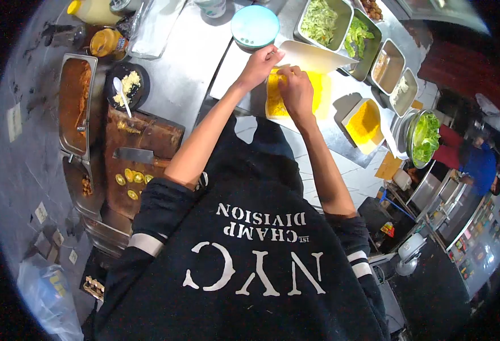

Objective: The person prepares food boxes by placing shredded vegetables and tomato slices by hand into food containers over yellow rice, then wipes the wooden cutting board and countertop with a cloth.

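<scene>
Yellow rice fills an open white paper food box on the steel counter, its lid tilted up along the far side. My left hand is at the lid's left corner, its thumb and fingers pinched together at the edge. My right hand hangs over the rice near the box's left side, fingers curled inward; what they hold, if anything, is hidden. To the right stands a second box of yellow rice. A tub with a light blue lid is just beyond my left hand.
Steel pans hold shredded cabbage and lettuce leaves. A bowl of lettuce is at the right. On the left are a cutting board with a knife, a black bowl and a sauce pan. A person is farther right.
</scene>
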A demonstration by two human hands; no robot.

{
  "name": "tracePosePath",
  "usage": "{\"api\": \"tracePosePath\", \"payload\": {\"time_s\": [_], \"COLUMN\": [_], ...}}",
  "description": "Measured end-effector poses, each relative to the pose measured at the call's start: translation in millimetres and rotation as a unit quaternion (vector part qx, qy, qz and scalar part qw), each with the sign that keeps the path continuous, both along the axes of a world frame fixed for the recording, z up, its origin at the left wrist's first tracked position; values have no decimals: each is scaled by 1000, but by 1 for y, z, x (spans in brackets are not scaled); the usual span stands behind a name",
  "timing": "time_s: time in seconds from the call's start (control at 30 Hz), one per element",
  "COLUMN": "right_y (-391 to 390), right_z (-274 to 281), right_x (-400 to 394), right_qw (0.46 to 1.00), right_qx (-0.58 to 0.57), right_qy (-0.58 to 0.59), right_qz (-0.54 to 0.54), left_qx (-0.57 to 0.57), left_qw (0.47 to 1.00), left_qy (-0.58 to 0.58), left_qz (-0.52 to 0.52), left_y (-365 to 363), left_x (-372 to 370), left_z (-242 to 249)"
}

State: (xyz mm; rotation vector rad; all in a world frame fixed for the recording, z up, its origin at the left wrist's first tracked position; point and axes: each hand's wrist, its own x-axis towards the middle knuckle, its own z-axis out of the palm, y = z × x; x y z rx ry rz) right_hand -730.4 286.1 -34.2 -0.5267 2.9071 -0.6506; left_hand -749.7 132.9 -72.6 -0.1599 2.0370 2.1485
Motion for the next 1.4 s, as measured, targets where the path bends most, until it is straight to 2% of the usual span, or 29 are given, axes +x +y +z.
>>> {"api": "tracePosePath", "payload": {"time_s": [0.07, 0.2, 0.27, 0.3, 0.33, 0.4, 0.5, 0.53, 0.6, 0.67, 0.73, 0.77, 0.9, 1.0, 1.1, 1.2, 1.3, 1.4], "right_y": [6, 22, 55, 83, 92, 124, 185, 212, 254, 315, 362, 367, 386, 393, 380, 370, 386, 396], "right_z": [24, 89, 104, 100, 110, 114, 124, 120, 119, 100, 82, 81, 40, 3, -13, -13, -28, -12], "right_x": [5, 29, 10, -6, -25, -58, -93, -103, -110, -109, -103, -97, -96, -122, -136, -137, -139, -146], "right_qw": [997, 963, 945, 946, 935, 930, 947, 947, 931, 929, 936, 940, 963, 974, 967, 956, 969, 970], "right_qx": [-68, -198, -218, -187, -220, -238, -182, -186, -160, -116, -63, -18, 7, 105, 121, 144, 106, 44], "right_qy": [29, -26, 19, 20, 32, 29, 30, 49, 73, 56, 19, -1, -61, 36, -14, -48, -39, -29], "right_qz": [-18, -182, -242, -265, -277, -279, -264, -258, -321, -346, -345, -341, -261, -196, -224, -253, -218, -236], "left_qx": [-19, 22, 3, -7, -17, -9, -4, 26, 30, -4, -4, -2, 2, 10, -12, -18, -15, -7], "left_qw": [1000, 999, 999, 999, 999, 998, 998, 997, 995, 989, 991, 989, 990, 989, 987, 985, 984, 984], "left_qy": [-13, -16, -21, -25, -28, -46, -67, -65, -82, -127, -120, -129, -134, -141, -149, -156, -157, -154], "left_qz": [-2, 19, 30, 37, 42, 36, 11, 29, 39, 74, 67, 66, 46, 46, 66, 75, 84, 94], "left_y": [-1, 3, 5, 7, 8, 8, 6, 9, 12, 20, 20, 17, 21, 25, 42, 42, 43, 46], "left_x": [1, 5, 4, 6, 8, 11, 14, 16, 19, 19, 16, 16, 10, 6, -1, 2, 1, 1], "left_z": [4, 6, 3, 4, 6, 1, 2, 2, 10, 30, 22, 13, 9, 4, 26, 22, 21, 23]}}
